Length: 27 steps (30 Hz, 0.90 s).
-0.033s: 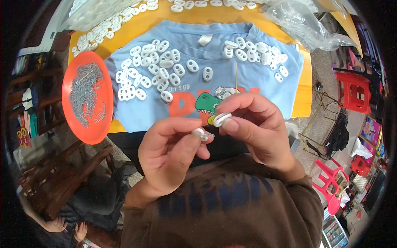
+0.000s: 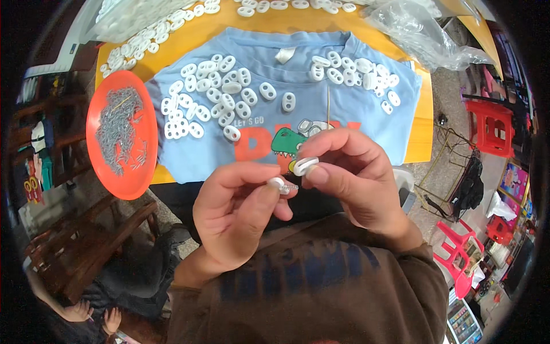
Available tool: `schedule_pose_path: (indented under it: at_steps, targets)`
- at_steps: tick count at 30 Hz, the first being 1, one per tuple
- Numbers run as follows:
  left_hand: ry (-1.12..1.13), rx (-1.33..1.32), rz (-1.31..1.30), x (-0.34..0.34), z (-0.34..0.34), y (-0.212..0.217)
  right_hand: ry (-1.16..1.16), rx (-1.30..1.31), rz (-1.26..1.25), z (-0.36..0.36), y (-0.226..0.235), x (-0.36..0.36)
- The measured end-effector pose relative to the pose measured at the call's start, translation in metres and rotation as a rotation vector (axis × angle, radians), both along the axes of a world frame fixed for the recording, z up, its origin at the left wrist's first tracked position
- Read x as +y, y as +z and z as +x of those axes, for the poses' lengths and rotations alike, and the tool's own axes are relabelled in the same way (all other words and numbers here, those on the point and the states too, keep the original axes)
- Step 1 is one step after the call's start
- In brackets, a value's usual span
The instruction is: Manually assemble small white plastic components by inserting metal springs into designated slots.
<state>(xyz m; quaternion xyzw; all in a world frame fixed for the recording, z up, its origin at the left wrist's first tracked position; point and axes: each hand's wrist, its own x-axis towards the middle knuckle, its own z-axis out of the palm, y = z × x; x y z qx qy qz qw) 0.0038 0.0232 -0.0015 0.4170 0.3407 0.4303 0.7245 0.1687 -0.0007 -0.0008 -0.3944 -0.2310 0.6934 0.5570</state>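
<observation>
While the left hand (image 2: 240,221) pinches a small white piece (image 2: 279,183), the right hand's (image 2: 349,178) grip closes on a white oval toggle (image 2: 305,165) above the blue shirt (image 2: 286,123).

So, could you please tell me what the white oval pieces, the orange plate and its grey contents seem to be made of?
The white oval two-holed pieces look like moulded plastic: smooth, uniform, slightly glossy. The round orange plate also looks like plastic, evenly coloured with a faint sheen. The small grey pins heaped on it are probably metal, judging by their silvery glint, though they are too small to be sure.

Both hands bare, no rings or watch. Brown long-sleeved top (image 2: 321,286) with faded blue print across chest, at 6 o'clock; sleeve cuffs end at wrists.
</observation>
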Motion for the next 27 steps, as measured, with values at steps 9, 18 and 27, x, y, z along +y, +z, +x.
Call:
schedule_pose_path:
  at_steps: [9, 18, 27]
  targets:
    - [0.037, -0.027, -0.017, -0.0015, -0.0051, -0.0067, 0.066, -0.022, 0.06, -0.0066, -0.0053, -0.0029]
    - [0.067, -0.002, -0.086, -0.0037, -0.0045, -0.0049, 0.039, -0.009, 0.069, -0.0087, -0.0006, -0.0027]
    - [0.077, 0.077, -0.022, -0.0067, 0.0018, -0.0052, -0.029, 0.058, 0.079, -0.0085, -0.0032, -0.0015]
